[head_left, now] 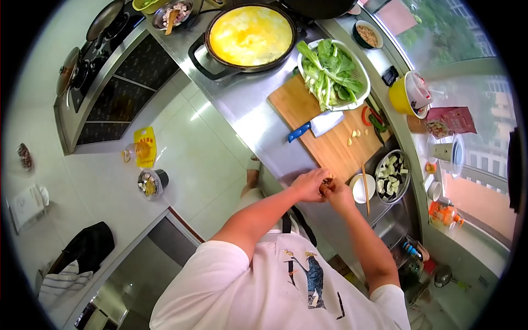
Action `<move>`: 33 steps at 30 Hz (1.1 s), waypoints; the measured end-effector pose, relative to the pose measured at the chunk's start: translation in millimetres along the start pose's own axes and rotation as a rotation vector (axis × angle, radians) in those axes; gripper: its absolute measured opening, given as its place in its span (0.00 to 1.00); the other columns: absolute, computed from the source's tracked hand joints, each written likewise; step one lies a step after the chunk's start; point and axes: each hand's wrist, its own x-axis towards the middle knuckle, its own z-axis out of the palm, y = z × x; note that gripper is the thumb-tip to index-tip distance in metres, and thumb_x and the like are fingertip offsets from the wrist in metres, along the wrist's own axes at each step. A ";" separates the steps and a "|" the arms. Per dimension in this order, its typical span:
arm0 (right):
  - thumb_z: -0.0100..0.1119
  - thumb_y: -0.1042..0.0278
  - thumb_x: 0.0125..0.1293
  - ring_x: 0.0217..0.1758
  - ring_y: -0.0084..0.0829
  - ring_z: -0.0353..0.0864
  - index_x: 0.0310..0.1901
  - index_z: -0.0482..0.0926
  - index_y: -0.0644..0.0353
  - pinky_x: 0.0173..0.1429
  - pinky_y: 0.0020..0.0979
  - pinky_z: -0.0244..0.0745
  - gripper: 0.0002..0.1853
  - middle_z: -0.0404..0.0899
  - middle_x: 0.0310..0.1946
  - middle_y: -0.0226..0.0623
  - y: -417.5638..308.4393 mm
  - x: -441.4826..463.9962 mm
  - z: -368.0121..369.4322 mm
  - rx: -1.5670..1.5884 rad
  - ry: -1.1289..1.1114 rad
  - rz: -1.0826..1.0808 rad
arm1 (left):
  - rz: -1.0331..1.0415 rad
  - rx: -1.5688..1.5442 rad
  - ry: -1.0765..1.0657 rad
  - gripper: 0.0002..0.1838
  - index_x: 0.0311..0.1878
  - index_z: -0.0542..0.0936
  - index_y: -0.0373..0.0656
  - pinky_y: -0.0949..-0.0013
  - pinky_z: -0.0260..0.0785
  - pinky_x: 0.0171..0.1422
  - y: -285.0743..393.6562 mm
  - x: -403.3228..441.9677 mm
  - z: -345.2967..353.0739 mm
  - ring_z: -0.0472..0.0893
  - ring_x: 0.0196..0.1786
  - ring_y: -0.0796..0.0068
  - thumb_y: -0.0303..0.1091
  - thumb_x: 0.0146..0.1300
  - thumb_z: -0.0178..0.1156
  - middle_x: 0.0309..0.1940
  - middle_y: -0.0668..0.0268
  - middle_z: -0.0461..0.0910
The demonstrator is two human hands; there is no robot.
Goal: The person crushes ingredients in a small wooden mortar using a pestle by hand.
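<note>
My left hand (308, 185) is closed around a small, dark brown piece (326, 183), mostly covered by my fingers; its kind cannot be made out. Against the same piece press the closed fingers of my right hand (340, 196). Both hands meet just off the near corner of a wooden cutting board (300, 102). On that board lie a cleaver (320, 126) with a blue handle, several peeled garlic cloves (352, 137), and red and green peppers (376, 121). Beside my right hand is a white bowl (360, 188), with chopsticks (365, 187) across it.
Leafy greens (333, 71) fill a white basket (362, 93) at the board's far end. A metal bowl of cut eggplant (392, 175) stands by the sink (393, 224). Farther off, a black pan (215, 65) holds a yellow egg layer (251, 34). Windowsill items include a yellow tub (400, 98).
</note>
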 end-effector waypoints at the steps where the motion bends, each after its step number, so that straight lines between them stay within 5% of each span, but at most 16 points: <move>1: 0.68 0.64 0.62 0.40 0.49 0.89 0.40 0.80 0.61 0.45 0.44 0.82 0.11 0.87 0.37 0.51 -2.6 -2.6 -8.8 -0.009 0.018 -0.014 | 0.006 0.005 0.008 0.49 0.69 0.65 0.47 0.52 0.75 0.68 1.2 4.1 -6.8 0.74 0.71 0.53 0.48 0.46 0.80 0.68 0.56 0.73; 6: 0.67 0.65 0.64 0.42 0.54 0.88 0.46 0.79 0.59 0.45 0.47 0.82 0.12 0.87 0.36 0.54 13.2 9.7 31.0 -0.045 0.177 -0.171 | 0.043 -0.011 0.091 0.47 0.68 0.67 0.48 0.52 0.74 0.68 -3.3 -1.2 4.6 0.76 0.69 0.52 0.50 0.46 0.81 0.67 0.57 0.75; 14: 0.66 0.65 0.65 0.39 0.60 0.85 0.49 0.78 0.57 0.43 0.56 0.79 0.14 0.85 0.34 0.56 4.4 -9.7 16.7 -0.092 0.101 -0.096 | 0.049 -0.032 0.087 0.42 0.67 0.68 0.48 0.52 0.75 0.65 2.8 -2.6 -2.9 0.77 0.67 0.51 0.49 0.51 0.76 0.64 0.57 0.76; 15: 0.59 0.61 0.71 0.38 0.61 0.85 0.47 0.78 0.54 0.43 0.60 0.77 0.09 0.85 0.35 0.56 -0.6 -4.5 27.4 -0.117 0.148 -0.077 | 0.088 -0.040 0.120 0.41 0.66 0.68 0.48 0.52 0.75 0.65 -3.5 -1.7 3.2 0.78 0.66 0.51 0.47 0.51 0.76 0.64 0.57 0.77; 22: 0.63 0.65 0.67 0.45 0.60 0.85 0.51 0.80 0.54 0.48 0.56 0.79 0.12 0.86 0.40 0.53 7.2 -18.9 19.0 0.130 0.135 -0.265 | 0.055 -0.057 0.021 0.38 0.62 0.70 0.50 0.51 0.75 0.63 -1.1 3.0 -7.1 0.78 0.63 0.49 0.43 0.48 0.78 0.59 0.57 0.79; 24: 0.65 0.66 0.66 0.48 0.58 0.86 0.54 0.81 0.54 0.50 0.50 0.81 0.15 0.86 0.42 0.54 1.5 -20.0 21.3 0.026 0.096 -0.150 | 0.079 -0.007 0.060 0.40 0.63 0.70 0.51 0.51 0.75 0.62 -8.3 3.4 1.9 0.78 0.62 0.49 0.44 0.48 0.79 0.58 0.58 0.78; 33: 0.66 0.61 0.66 0.41 0.59 0.86 0.50 0.77 0.54 0.46 0.56 0.79 0.15 0.87 0.35 0.52 -25.4 -40.9 -12.4 -0.037 0.143 0.043 | 0.025 -0.031 0.041 0.45 0.67 0.69 0.51 0.53 0.74 0.67 -0.4 -0.5 -5.5 0.77 0.67 0.54 0.49 0.47 0.80 0.64 0.61 0.77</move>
